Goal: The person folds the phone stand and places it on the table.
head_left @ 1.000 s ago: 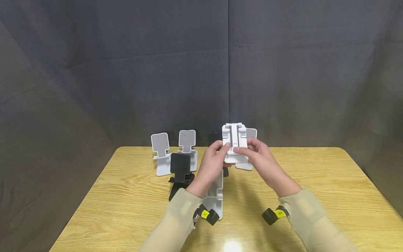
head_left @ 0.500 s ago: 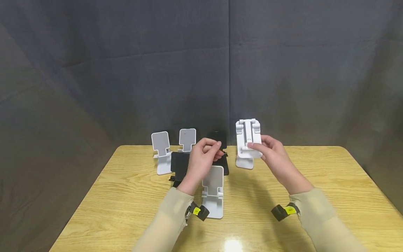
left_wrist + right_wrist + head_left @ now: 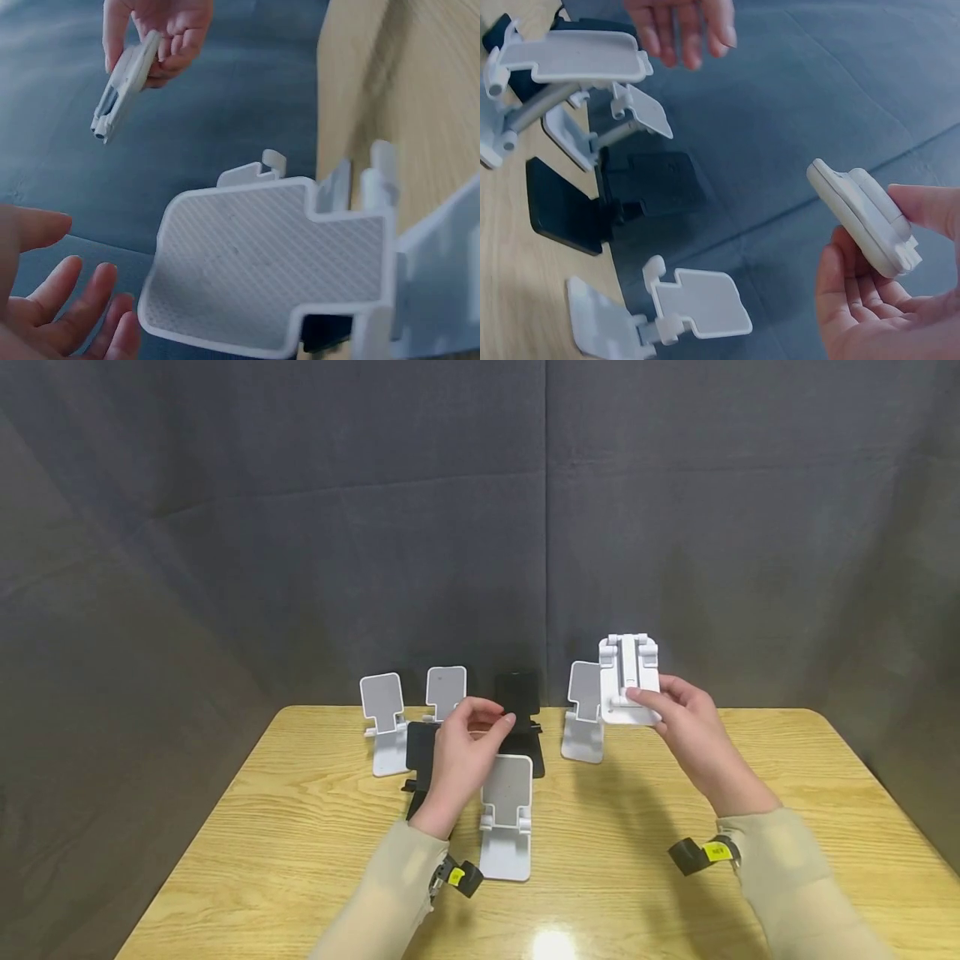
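A folded white phone stand is held up above the back of the table by my right hand, thumb on its folded arm and fingers behind. In the right wrist view the same folded stand shows edge-on between thumb and fingers. My left hand holds nothing; its fingers are loosely bent over the group of stands. Close in front of it, an unfolded white stand with a grey pad stands on the table. Behind the left hand is an unfolded black stand, and another black stand is partly hidden by it.
Two unfolded white stands, one at the far left and one beside it, stand near the table's back edge. Another white stand is just left of the held one. A dark cloth hangs behind the wooden table.
My left hand has let go of the folded phone stand and moved left. The right hand has carried the stand to the right and slightly up.
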A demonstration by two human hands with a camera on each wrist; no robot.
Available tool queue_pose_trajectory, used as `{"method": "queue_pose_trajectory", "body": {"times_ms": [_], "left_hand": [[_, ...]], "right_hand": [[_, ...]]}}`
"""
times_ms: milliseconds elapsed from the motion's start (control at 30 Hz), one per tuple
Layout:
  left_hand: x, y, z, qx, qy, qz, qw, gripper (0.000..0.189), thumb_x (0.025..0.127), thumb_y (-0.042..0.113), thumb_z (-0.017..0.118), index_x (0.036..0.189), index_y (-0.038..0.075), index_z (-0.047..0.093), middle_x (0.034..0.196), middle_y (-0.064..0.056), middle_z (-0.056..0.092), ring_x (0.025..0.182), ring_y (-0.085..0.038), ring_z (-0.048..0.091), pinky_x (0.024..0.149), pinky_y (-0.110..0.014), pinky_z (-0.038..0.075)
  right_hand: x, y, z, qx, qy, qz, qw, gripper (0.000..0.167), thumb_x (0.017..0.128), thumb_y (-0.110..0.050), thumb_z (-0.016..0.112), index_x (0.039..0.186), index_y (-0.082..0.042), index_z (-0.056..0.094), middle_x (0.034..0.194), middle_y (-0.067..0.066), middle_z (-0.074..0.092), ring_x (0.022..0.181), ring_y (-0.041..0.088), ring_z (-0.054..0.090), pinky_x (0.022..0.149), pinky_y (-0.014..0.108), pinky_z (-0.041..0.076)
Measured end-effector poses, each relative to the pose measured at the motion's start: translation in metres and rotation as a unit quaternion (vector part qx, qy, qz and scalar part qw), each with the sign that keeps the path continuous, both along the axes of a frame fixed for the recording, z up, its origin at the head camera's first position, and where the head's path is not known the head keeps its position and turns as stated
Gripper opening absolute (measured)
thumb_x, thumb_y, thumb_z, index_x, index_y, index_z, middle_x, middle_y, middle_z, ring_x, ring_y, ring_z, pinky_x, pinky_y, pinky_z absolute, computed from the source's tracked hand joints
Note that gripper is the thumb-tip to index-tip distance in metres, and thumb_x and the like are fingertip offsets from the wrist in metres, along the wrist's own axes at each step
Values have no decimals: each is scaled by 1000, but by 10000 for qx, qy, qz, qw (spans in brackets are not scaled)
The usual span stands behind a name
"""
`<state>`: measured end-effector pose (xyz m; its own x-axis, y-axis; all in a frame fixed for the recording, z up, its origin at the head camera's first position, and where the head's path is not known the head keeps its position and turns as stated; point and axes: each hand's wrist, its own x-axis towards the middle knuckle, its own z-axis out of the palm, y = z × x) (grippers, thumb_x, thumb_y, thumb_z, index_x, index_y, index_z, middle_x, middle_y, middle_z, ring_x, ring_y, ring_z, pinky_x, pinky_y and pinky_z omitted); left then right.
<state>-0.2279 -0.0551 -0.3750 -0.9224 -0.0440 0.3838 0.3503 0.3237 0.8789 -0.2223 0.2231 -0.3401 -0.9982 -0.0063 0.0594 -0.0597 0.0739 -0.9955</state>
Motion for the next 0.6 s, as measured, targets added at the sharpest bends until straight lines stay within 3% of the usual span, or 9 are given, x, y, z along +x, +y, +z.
{"method": "queue_pose_trajectory", "body": {"times_ms": [200, 400, 600], "left_hand": [[3, -4, -11, -333, -234, -184, 9990, 29, 89, 18, 80, 111, 5, 67, 104, -6, 70, 98, -23, 66, 88, -39, 53], [8, -8, -22, -562, -455, -415, 9965, 37, 87, 19, 83, 116, 5, 64, 106, -9, 69, 102, -27, 65, 91, -44, 51], [10, -9, -30, -828, -910, -531, 9910, 39, 85, 23, 83, 116, 9, 64, 110, -10, 71, 103, -25, 64, 88, -44, 49]], "right_hand": [[-1, 17, 3, 81, -137, -143, 9998, 62, 100, -38, 66, 141, 4, 43, 124, 2, 55, 112, 11, 54, 109, 34, 37], [-4, 34, 3, -627, -31, -241, 9977, 52, 98, -30, 71, 132, 2, 47, 124, 5, 53, 107, 8, 59, 91, 16, 48], [-7, 51, 2, -1146, -33, -378, 9927, 42, 97, -25, 72, 124, -3, 48, 123, 6, 51, 101, 5, 63, 87, 16, 50]]}}
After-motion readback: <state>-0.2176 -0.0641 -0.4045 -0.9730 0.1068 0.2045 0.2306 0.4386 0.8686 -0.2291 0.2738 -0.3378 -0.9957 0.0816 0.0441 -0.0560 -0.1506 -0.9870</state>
